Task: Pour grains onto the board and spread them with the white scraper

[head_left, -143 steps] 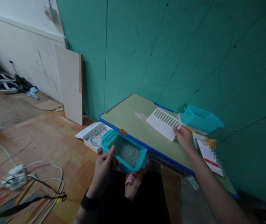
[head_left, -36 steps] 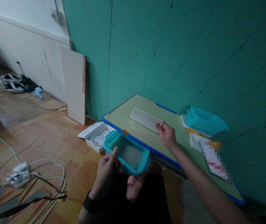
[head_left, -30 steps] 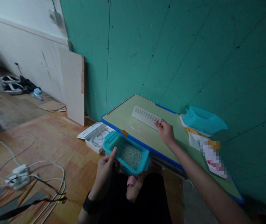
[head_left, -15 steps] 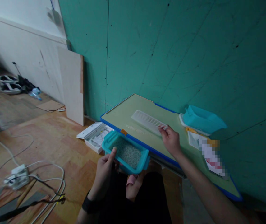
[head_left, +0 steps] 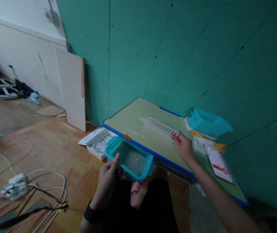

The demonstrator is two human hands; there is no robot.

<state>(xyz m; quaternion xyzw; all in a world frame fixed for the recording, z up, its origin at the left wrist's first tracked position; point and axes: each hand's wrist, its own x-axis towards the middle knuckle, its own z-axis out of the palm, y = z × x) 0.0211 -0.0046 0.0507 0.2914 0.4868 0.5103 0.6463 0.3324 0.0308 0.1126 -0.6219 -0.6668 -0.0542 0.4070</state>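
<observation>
My left hand (head_left: 109,170) grips the near rim of a turquoise plastic tub (head_left: 111,155), thumb on top. Grey-white granules (head_left: 135,160) cover the tub's bottom; the tub is held just off the table's front edge. Between the fingers of my right hand (head_left: 183,145) is the right end of a long white plastic piece (head_left: 161,129) with a row of slots or hollows. It is low over the greenish tabletop (head_left: 126,118), and I cannot tell whether it touches. Pale granules (head_left: 142,134) lie scattered in streaks beside it.
A second turquoise container (head_left: 210,123) stands at the table's back right, near a yellow-and-white cloth-like item (head_left: 199,140) and a blurred packet (head_left: 221,165). An open white box (head_left: 97,142) sits on the floor left of the table. Cables and a power strip (head_left: 16,186) lie farther left.
My right hand has drawn the white slotted piece to the right across the table, and a pale granule streak now shows at its far left end. My left hand still holds the tub.
</observation>
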